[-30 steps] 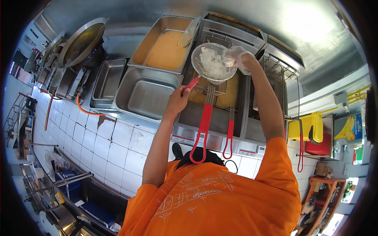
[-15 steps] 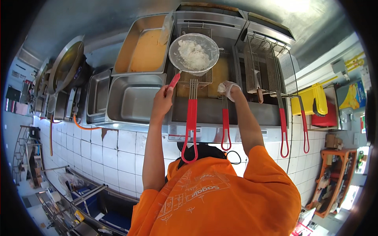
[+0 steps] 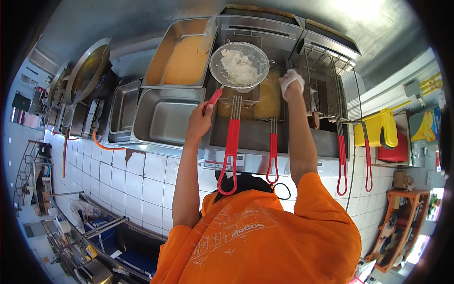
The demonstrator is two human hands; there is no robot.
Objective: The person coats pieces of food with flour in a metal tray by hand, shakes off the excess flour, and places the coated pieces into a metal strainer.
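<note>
Sieve (image 3: pixel 240 66) handle is running back to the gripping left hand (image 3: pixel 200 120); floured right hand (image 3: pixel 292 84), loosely curled, is hovering beside its rim.

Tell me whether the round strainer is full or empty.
Partly full: the round strainer, held by its red handle in the left hand, carries a white floury heap.

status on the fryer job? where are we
Done: the sieve is loaded with white floured pieces. In hand: the left hand holds the sieve by its red handle over the fryer; the flour-coated right hand is above the oil vat. Left: no pieces visible in the oil yet; the red-handled baskets hold nothing visible.
</note>
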